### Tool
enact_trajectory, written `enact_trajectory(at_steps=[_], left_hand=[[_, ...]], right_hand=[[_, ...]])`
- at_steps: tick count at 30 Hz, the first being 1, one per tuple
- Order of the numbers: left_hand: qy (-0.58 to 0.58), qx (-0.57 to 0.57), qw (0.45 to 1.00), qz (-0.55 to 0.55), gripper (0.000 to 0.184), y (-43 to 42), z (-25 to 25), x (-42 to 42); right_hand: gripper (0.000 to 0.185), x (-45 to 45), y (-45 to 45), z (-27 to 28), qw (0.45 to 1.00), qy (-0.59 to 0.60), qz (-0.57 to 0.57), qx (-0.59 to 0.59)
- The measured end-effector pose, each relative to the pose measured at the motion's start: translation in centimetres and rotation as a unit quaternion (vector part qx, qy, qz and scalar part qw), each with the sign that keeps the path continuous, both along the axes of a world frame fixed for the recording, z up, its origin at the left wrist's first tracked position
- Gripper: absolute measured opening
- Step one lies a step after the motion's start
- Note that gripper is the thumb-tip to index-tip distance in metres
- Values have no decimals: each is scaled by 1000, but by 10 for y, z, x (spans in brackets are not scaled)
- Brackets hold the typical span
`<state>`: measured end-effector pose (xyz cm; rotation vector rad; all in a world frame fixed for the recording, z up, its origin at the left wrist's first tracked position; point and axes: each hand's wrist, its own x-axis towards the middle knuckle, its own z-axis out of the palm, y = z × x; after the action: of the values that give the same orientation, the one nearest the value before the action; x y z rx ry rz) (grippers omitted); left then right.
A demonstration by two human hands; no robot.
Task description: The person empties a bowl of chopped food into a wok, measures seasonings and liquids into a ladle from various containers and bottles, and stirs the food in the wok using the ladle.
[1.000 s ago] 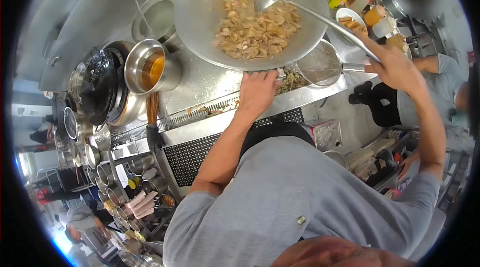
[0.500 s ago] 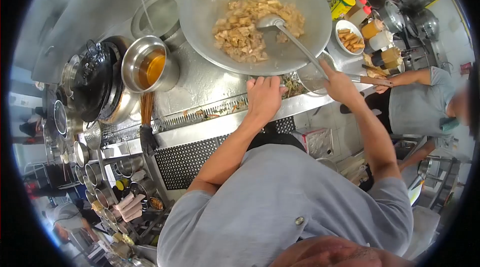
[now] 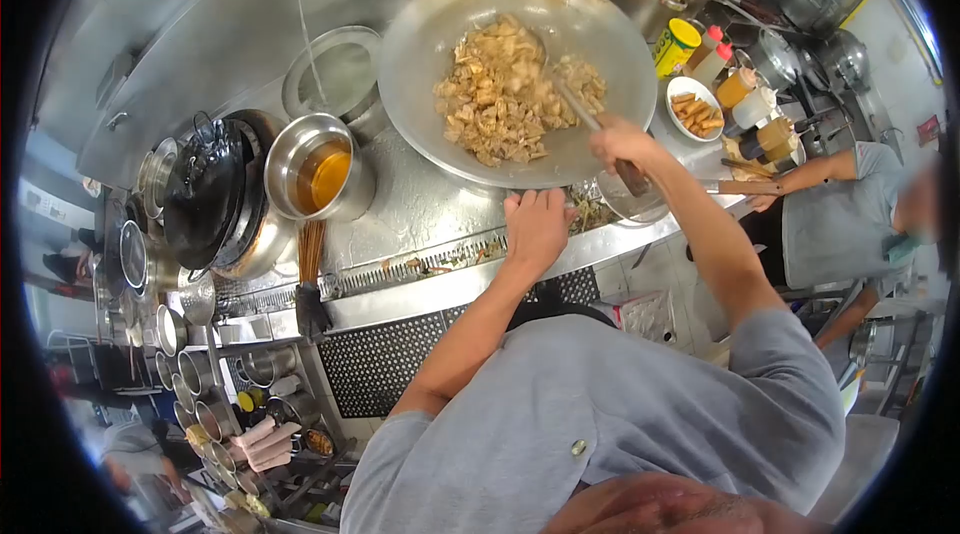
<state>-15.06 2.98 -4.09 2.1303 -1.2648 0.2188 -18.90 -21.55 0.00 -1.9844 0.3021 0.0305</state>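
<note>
A large metal wok [image 3: 410, 99] holds a heap of browned, sliced meat [image 3: 495, 84], with light steam over it. My right hand [image 3: 625, 146] is closed around the handle of a cooking ladle [image 3: 575, 101]; its wooden end sticks out below my fist. The ladle's bowl is mostly buried in the meat near the middle of the wok. At the wok's near rim is my left hand [image 3: 540, 231], fingers curled with the knuckles up. It appears to grip the rim there, though the fingertips are partly hidden.
Left of the wok stand a steel pot of amber liquid [image 3: 330, 182], a bamboo brush [image 3: 312, 254] and stacked dark woks [image 3: 205, 194]. To the right are a bowl of fried sticks [image 3: 697, 114], a yellow tin [image 3: 677, 46] and sauce bottles [image 3: 735, 86]. A co-worker [image 3: 835, 219] stands at the right.
My right hand has moved up and left over the wok. The ladle's bowl, bare on top of the meat before, has sunk into it. The whole view has shifted slightly; my left hand stays by the rim.
</note>
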Motion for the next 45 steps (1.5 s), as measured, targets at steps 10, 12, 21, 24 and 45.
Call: enact_trajectory(at_steps=[10,12,21,24,45], left_hand=[[8,2,1000,7,23,2,-3,-2],[10,8,1000,10,24,2,-4,-2],[11,0,1000,-6,23,3,-1,-3],[21,3,1000,-3,22,3,-1,-1],[23,44,999,-2,21,1,-1,1]], right_hand=[[56,61,-54,35,949,193,-137,-209],[55,68,-40,3,958,153,-73,-231],[67,-18,3,90,965,195,-111,-139],[66,-20,-33,89,924,202,-141,-294],[32,-63,90,91,831,96,-195,513]])
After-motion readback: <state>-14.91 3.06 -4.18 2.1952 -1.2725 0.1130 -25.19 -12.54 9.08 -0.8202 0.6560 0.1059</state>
